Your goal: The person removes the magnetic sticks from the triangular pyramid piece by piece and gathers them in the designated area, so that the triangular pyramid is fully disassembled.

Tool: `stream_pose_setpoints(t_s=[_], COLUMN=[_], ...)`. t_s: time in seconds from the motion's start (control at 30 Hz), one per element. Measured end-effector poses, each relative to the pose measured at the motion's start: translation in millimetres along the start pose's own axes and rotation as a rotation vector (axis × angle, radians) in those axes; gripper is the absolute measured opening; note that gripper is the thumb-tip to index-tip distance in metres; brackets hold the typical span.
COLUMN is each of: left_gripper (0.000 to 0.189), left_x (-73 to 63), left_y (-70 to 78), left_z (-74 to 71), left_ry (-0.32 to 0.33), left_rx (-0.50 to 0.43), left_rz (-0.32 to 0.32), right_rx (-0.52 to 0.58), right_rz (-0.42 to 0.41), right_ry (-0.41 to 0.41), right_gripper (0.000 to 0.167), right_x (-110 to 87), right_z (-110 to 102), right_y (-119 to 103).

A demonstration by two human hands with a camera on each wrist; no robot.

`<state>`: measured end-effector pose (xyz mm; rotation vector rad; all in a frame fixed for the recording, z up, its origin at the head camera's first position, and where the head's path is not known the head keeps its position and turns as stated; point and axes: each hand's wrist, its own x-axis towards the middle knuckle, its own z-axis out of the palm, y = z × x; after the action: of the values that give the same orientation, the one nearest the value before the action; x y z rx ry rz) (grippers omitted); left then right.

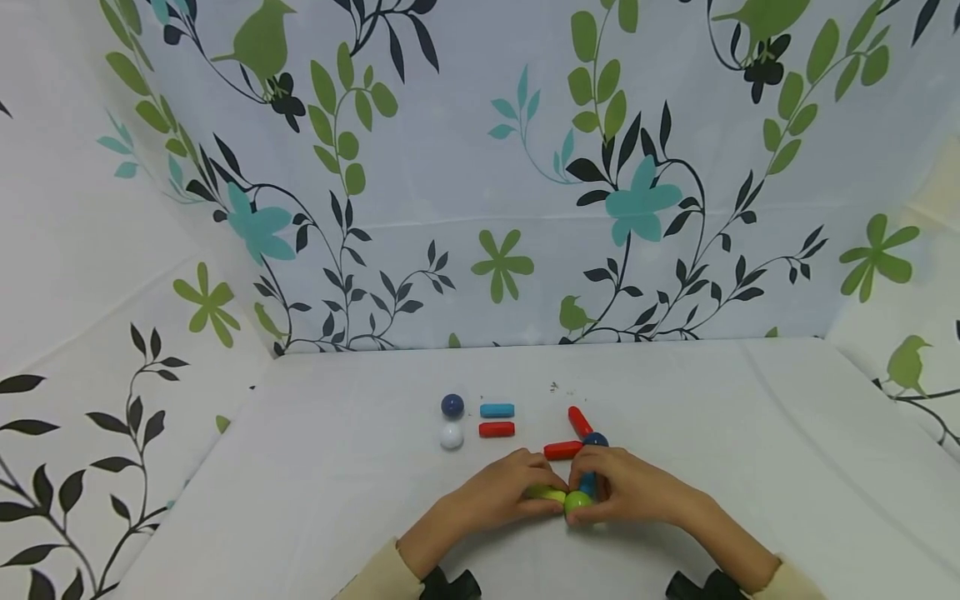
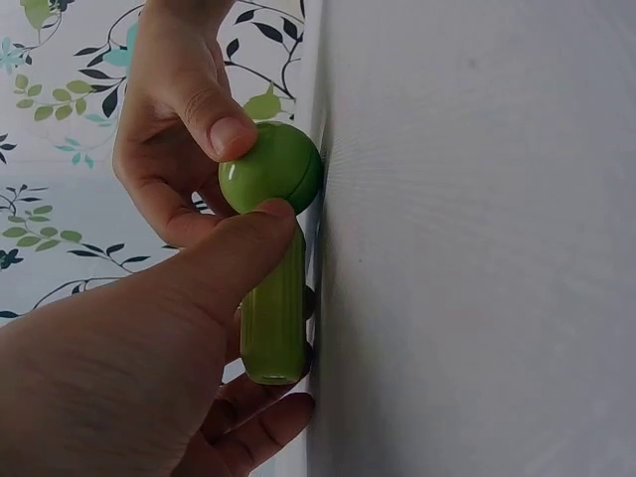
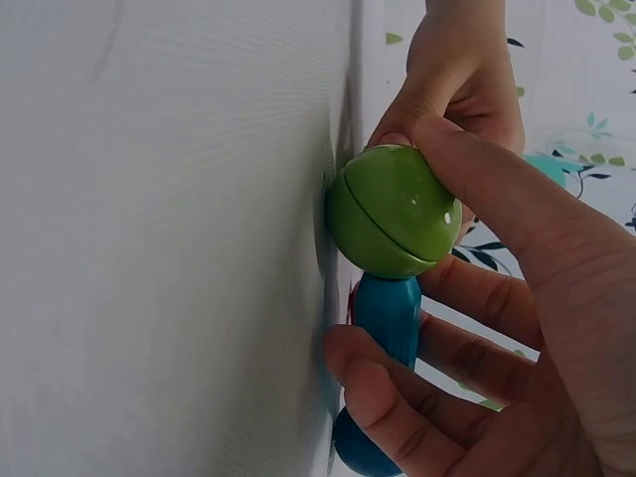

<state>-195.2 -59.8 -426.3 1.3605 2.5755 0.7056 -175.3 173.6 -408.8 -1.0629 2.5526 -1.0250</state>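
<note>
My left hand pinches a green stick, whose end meets a glossy green ball. The thumb and fingers of my right hand grip that ball, low over the white table. From the ball a blue stick runs back, partly behind the right fingers in the head view, towards a dark blue ball. Two red sticks meet this blue ball: one red stick points away from me, the other red stick points left.
Left of the hands, a loose dark blue ball and a white ball lie beside a light blue stick and a red stick. Behind the white table hangs a leaf-patterned cloth.
</note>
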Motion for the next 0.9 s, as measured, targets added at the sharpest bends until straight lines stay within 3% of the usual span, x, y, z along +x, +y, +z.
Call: stream_pose_setpoints(t_s=[0.2,0.5,0.67,0.9], left_gripper=[0.025,0.023,0.020,0.021], left_x=[-0.7,-1.2,-2.7,-7.9], left_y=[0.1,-0.5,-0.6,-2.7], left_z=[-0.6,-1.0,-2.1,-7.3], left_ry=[-0.007,-0.018,0.015,0.050], left_rx=[-0.017,-0.041,-0.047,-0.075], left_rz=[-0.022,-0.004,-0.002,-0.074], right_rx=[0.011,0.021,0.018,0.025], right_rz=[0.020,0.006,0.014,0.015], right_ry=[-0.006,-0.002,0.000,-0.005], right_gripper=[0.025,0.024,0.022,0.022], right_x=[0.8,1.0,0.2,0.1], right_z=[-0.2,0.1,0.2,-0.2], right_y=[0.5,0.8,1.4,3.6])
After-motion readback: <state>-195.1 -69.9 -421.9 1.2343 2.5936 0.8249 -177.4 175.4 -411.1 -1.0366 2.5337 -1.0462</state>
